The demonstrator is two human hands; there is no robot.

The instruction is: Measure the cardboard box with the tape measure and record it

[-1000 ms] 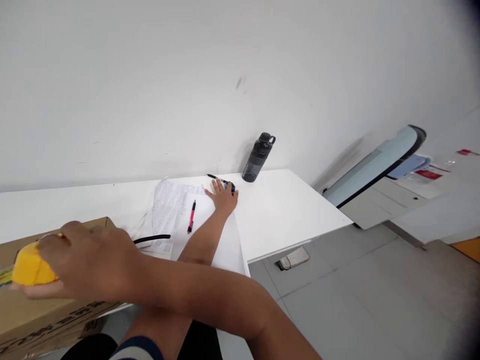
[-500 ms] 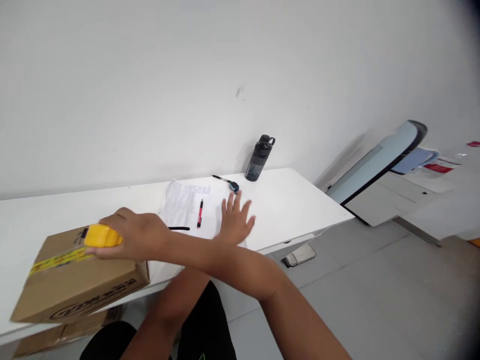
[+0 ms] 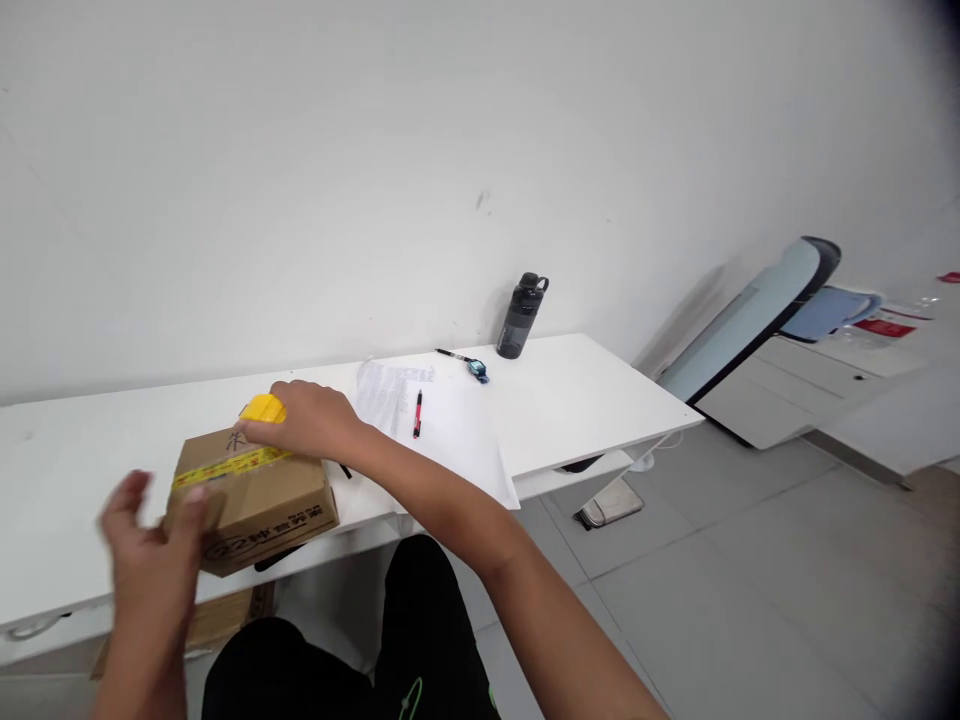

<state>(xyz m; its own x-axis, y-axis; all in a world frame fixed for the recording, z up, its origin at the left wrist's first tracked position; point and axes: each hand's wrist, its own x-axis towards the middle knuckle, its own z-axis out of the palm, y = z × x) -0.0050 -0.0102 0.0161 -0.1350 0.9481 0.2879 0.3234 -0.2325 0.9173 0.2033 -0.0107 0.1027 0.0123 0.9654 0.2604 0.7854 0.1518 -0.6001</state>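
Note:
A brown cardboard box [image 3: 259,505] with a strip of yellow tape [image 3: 225,465] across its top lies on the white table [image 3: 585,400]. My right hand [image 3: 311,420] reaches across from the right and is closed on a yellow tape dispenser [image 3: 262,408] held at the box's far top edge. My left hand [image 3: 150,540] is at the box's near left corner, slightly blurred, with its fingers apart and nothing in them.
Printed papers [image 3: 457,440] lie right of the box with a red pen [image 3: 417,413] on them. Behind are a black pen [image 3: 452,354], a small blue watch [image 3: 478,370] and a dark bottle [image 3: 523,315]. Another cardboard box [image 3: 225,615] sits under the table. A pale office machine [image 3: 757,320] stands at right.
My left hand left the blue watch and swung back to the box's left side. My right hand ran the yellow dispenser across the box top. The view turned left.

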